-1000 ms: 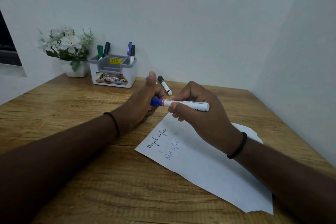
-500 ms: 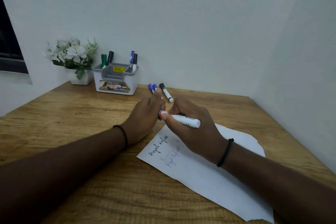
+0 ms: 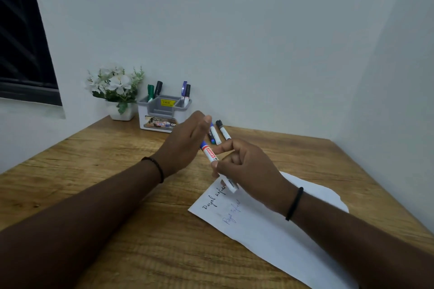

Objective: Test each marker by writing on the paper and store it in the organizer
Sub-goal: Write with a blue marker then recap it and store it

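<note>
My right hand (image 3: pixel 249 169) grips a white marker (image 3: pixel 210 153) with a blue cap, slanted above the top of the paper (image 3: pixel 277 237). My left hand (image 3: pixel 183 143) is at the cap end with fingers straight and thumb up; the cap tip is hidden behind it. The paper bears two handwritten lines, one black and one blue. Behind my hands, two markers (image 3: pixel 215 135) lie side by side on the desk, with a black-capped marker (image 3: pixel 223 130) to their right. The grey and white organizer (image 3: pixel 164 112) stands at the back wall with several markers upright in it.
A small white pot of white flowers (image 3: pixel 117 89) sits left of the organizer. The wooden desk (image 3: pixel 117 195) fits into a corner, walls behind and to the right. A dark window (image 3: pixel 21 42) is at the left.
The marker swung from level to slanted, its rear end now lower and nearer me. My left hand's fingers uncurled from the cap end. The view tilted upward.
</note>
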A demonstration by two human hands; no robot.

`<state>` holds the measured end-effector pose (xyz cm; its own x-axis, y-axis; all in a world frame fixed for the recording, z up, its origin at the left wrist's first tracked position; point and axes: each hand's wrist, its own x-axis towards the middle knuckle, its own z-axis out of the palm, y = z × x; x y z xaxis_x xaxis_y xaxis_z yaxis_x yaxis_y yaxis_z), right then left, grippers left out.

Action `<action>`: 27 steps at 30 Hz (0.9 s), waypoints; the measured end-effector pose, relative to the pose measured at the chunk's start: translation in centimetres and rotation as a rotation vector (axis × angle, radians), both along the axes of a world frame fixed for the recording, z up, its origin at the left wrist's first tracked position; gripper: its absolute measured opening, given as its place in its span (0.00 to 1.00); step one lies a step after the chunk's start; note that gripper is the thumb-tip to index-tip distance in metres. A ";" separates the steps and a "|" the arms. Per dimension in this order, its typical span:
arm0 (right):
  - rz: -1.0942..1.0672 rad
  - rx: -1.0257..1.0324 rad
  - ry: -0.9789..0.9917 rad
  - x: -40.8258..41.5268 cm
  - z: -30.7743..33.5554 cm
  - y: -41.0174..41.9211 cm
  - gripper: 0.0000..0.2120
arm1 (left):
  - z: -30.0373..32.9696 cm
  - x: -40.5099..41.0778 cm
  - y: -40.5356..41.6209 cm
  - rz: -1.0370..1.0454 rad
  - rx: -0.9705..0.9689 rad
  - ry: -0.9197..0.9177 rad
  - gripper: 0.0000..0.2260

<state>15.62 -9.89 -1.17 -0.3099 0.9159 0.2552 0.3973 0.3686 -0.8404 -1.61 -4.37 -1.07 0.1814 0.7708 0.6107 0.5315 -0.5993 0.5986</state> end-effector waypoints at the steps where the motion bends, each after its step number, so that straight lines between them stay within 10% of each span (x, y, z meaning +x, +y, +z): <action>1: 0.011 -0.026 0.004 -0.4 0.3 0.3 0.08 | 0.2 0.0 -0.1 -0.024 -0.013 -0.051 0.18; 9: 0.025 -0.095 0.031 -3.7 3.4 3.4 0.08 | 0.9 -2.7 1.6 -0.145 -0.322 -0.637 0.26; 16: -0.070 0.104 0.036 -5.9 5.4 8.8 0.41 | -0.5 -6.6 3.6 0.167 -0.278 -0.474 0.15; 27: -0.257 0.516 -0.076 -10.1 8.1 16.7 0.33 | -2.0 -8.1 6.0 0.262 -0.319 -0.487 0.13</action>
